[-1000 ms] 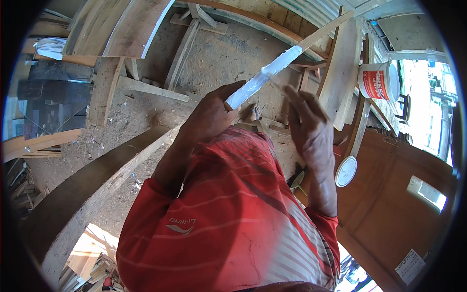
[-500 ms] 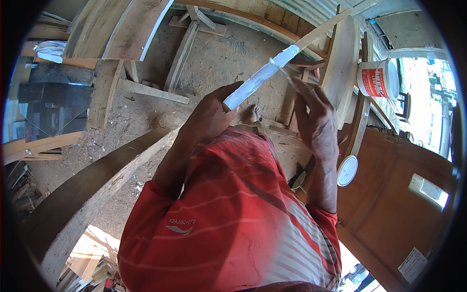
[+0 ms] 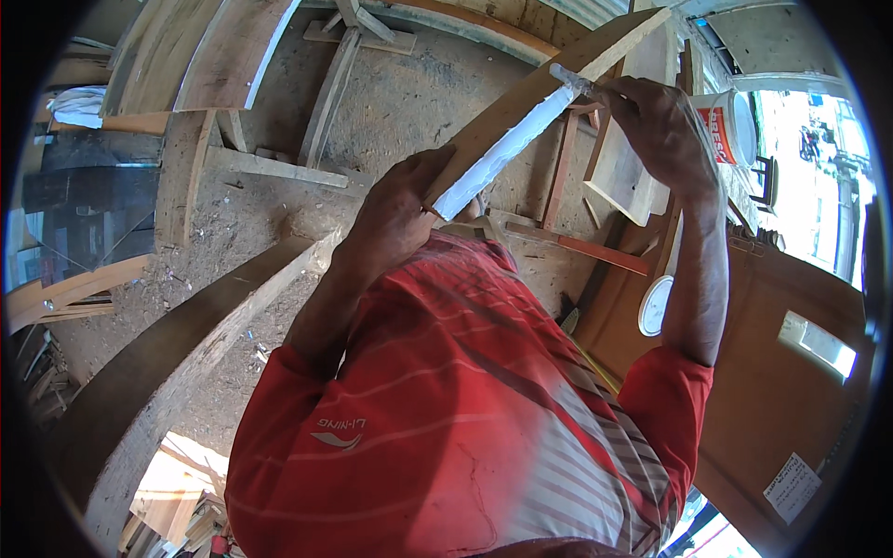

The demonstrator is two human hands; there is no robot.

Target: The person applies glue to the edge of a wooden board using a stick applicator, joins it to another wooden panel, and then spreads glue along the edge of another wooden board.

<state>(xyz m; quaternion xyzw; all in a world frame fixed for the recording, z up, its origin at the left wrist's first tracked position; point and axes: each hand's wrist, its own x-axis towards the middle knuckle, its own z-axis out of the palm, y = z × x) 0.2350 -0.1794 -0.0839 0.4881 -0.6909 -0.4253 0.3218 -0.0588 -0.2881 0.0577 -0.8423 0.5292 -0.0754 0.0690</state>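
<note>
My left hand (image 3: 395,209) is wrapped round the near end of a long wooden board (image 3: 521,102), which slants up and away to the right. A thick coat of white paste (image 3: 507,153) covers the nearer part of the board's narrow edge; bare wood shows beyond it. In my right hand (image 3: 665,135), the fingers pinch a thin, white-smeared stick (image 3: 569,78). It lies across the board's edge at the far end of the paste. The stick's exact kind is hard to make out.
A white bucket with a red label (image 3: 730,130) stands at the right, and its round white lid (image 3: 656,305) lies lower down. Planks (image 3: 237,56) rest on wooden trestles (image 3: 330,93) at the far left. A thick beam (image 3: 186,353) crosses the lower left; a brown panel (image 3: 744,372) is at right.
My right hand has moved up and right along the board's edge with the stick. The board has turned, so its broad face now shows. My left hand keeps its grip.
</note>
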